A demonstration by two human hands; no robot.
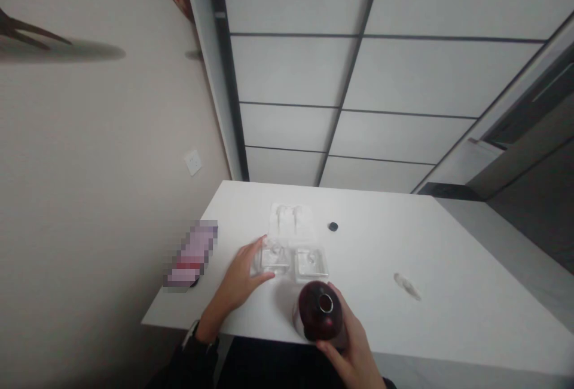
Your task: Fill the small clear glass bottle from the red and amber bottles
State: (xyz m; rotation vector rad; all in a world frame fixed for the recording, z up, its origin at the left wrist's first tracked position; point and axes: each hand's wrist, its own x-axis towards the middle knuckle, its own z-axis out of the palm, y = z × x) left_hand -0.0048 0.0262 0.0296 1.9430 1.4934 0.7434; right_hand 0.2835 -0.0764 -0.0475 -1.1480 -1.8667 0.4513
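Note:
My right hand (pixel 352 341) is wrapped around a dark red, round-shouldered bottle (pixel 319 317) at the front edge of the table. The bottle's open mouth, with a pale rim, faces up toward me. With thumb and fingers, my left hand (pixel 242 275) grips a clear square bottle (pixel 274 259) from its left side. A second clear square bottle (pixel 310 265) stands just to the right of it, untouched. Behind the two lies a clear plastic tray (pixel 305 224) with two pump-like pieces (pixel 287 216) in it. Their fine detail is too faint to tell.
A small black cap (pixel 333 226) rests on the white table (pixel 372 245). Toward the right lies a narrow, whitish, translucent piece (pixel 407 286). A blurred pink and purple item (pixel 192 257) is at the left edge. A wall with a socket (pixel 193 162) borders the left side.

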